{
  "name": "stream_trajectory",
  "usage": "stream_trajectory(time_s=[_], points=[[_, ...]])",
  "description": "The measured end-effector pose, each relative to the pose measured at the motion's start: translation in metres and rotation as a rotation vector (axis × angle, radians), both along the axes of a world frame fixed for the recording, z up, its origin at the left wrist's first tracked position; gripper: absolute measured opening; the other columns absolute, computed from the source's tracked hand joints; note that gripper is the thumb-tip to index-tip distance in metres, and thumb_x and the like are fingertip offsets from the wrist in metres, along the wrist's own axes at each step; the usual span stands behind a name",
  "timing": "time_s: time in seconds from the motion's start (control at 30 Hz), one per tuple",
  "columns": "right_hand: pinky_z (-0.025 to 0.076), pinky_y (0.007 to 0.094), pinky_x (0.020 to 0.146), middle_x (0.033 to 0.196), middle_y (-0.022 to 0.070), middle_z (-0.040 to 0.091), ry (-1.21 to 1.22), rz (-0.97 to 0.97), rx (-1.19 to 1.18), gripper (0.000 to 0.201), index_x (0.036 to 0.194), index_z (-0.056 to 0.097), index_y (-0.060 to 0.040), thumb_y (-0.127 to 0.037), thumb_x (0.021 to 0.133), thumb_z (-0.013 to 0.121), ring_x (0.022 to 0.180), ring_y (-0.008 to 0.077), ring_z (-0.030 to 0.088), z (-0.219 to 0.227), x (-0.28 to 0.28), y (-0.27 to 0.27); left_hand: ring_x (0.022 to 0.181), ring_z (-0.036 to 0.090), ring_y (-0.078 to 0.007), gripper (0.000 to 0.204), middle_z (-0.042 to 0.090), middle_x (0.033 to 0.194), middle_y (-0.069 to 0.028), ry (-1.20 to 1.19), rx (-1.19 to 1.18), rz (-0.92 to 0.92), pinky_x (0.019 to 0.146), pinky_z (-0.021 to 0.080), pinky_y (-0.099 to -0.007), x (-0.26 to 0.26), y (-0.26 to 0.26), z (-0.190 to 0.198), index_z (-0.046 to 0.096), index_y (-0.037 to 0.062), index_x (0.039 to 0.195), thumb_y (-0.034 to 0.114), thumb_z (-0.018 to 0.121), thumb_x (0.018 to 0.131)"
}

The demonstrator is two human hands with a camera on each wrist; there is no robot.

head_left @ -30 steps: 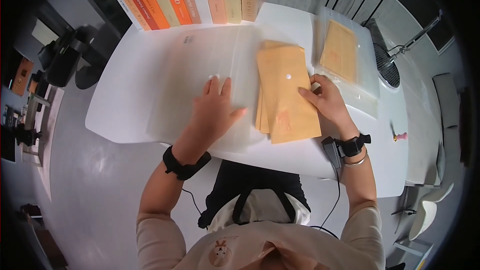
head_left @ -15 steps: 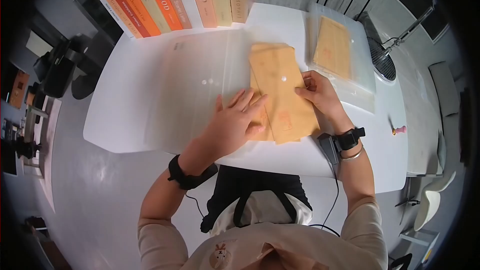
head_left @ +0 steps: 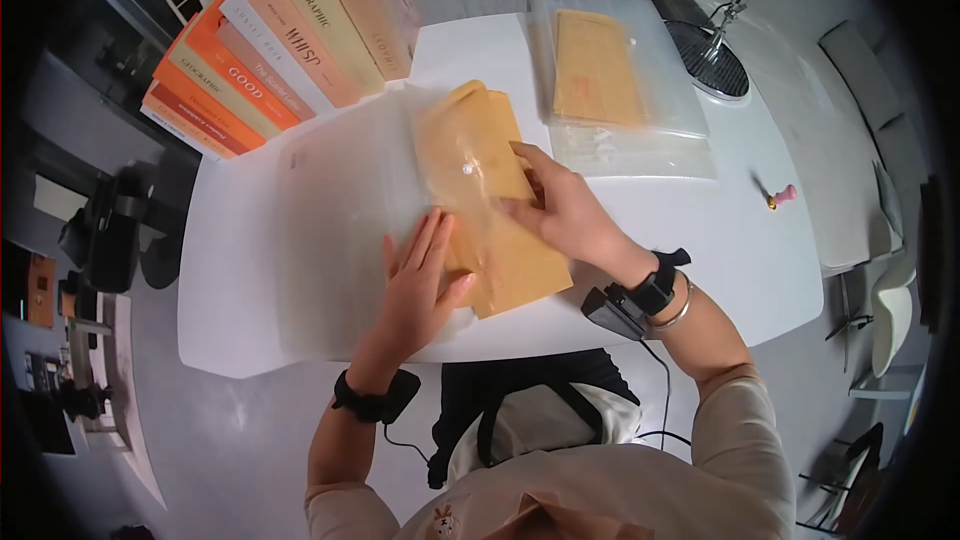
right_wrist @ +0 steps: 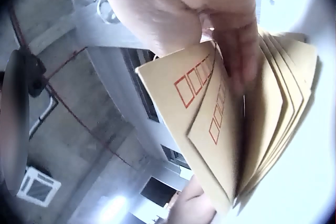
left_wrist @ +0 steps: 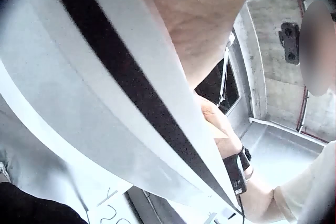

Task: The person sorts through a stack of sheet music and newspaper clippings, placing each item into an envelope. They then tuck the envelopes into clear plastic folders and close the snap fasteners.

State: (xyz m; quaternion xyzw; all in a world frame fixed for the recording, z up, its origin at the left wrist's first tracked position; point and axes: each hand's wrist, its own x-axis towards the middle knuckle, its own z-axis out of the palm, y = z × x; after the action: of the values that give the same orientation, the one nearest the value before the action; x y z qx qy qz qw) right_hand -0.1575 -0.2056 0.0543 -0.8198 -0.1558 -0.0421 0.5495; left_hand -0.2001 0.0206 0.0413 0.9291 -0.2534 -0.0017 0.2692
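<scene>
In the head view a translucent plastic folder [head_left: 335, 230] lies flat on the white table. Brown paper envelopes [head_left: 520, 265] lie at its right side, and a clear, glossy layer covers part of them. My left hand [head_left: 412, 285] rests with straight fingers at the envelopes' left edge, over the folder. From the right, my right hand [head_left: 578, 215] grips some envelopes between thumb and fingers. The right wrist view shows its fingers reaching in among several envelopes [right_wrist: 202, 113], two of them with red printed boxes split from the rest. The left wrist view hides the left fingers.
A second clear folder [head_left: 640, 155] with brown envelopes [head_left: 595, 70] in it lies at the back right. Several upright books [head_left: 270, 65] stand at the back left. A lamp's dark round base [head_left: 708, 60] and a small pink-handled object [head_left: 783, 197] are farther right.
The envelopes have shifted left onto the folder, tilted, with the right hand gripping them. The left hand moved from the folder to their left edge. The head view has turned right.
</scene>
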Motion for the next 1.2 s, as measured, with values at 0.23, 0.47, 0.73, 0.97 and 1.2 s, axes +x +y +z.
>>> stream_trajectory(time_s=[0.23, 0.47, 0.73, 0.97, 1.2], points=[[0.05, 0.0285, 0.067, 0.097, 0.015, 0.063, 0.104, -0.305, 0.005, 0.053, 0.129, 0.042, 0.006, -0.013, 0.084, 0.064, 0.081, 0.0164, 0.063, 0.028, 0.02, -0.051, 0.136, 0.03, -0.0319, 0.055, 0.035, 0.144, -0.0188, -0.102, 0.064, 0.01, 0.108, 0.014, -0.0597, -0.005, 0.0, 0.001, 0.044, 0.0114, 0.138, 0.028, 0.061, 0.088], [0.051, 0.0278, 0.08, 0.114, 0.0106, 0.062, -0.047, -0.037, 0.498, 0.049, 0.134, 0.042, -0.0008, -0.002, 0.087, 0.058, 0.095, 0.0155, 0.062, 0.074, -0.002, -0.019, 0.132, 0.035, -0.0345, 0.047, 0.038, 0.141, -0.0195, -0.163, 0.023, -0.012, 0.107, 0.018, -0.0597, -0.006, 0.004, -0.004, 0.053, 0.0124, 0.13, 0.027, 0.063, 0.086], [0.047, 0.0221, 0.079, 0.101, 0.0027, 0.066, 0.319, 0.223, -0.026, 0.028, 0.114, 0.064, -0.0024, 0.002, 0.087, 0.058, 0.088, 0.0076, 0.058, 0.01, 0.019, -0.021, 0.117, 0.043, -0.0448, 0.064, 0.046, 0.123, -0.0283, -0.245, 0.17, 0.279, 0.095, 0.039, -0.0539, 0.007, 0.033, 0.008, 0.047, -0.0009, 0.126, 0.033, 0.07, 0.077], [0.047, 0.0229, 0.077, 0.093, 0.0031, 0.065, 0.361, 0.176, -0.01, 0.027, 0.114, 0.063, -0.0025, -0.002, 0.088, 0.058, 0.083, 0.008, 0.057, 0.006, 0.019, -0.02, 0.102, 0.053, -0.0452, 0.067, 0.053, 0.108, -0.03, -0.015, 0.379, 0.389, 0.081, 0.05, -0.0478, 0.049, 0.023, 0.019, 0.04, -0.0084, 0.128, 0.023, 0.068, 0.075], [0.046, 0.0224, 0.075, 0.093, 0.0021, 0.065, 0.325, 0.204, -0.007, 0.028, 0.116, 0.063, -0.0027, -0.003, 0.088, 0.058, 0.082, 0.0073, 0.057, 0.006, 0.018, -0.019, 0.07, 0.065, -0.0333, 0.061, 0.064, 0.087, -0.0195, -0.007, 0.513, 0.433, 0.068, 0.053, -0.037, 0.063, 0.032, 0.03, 0.034, -0.0096, 0.135, 0.003, 0.056, 0.079]])
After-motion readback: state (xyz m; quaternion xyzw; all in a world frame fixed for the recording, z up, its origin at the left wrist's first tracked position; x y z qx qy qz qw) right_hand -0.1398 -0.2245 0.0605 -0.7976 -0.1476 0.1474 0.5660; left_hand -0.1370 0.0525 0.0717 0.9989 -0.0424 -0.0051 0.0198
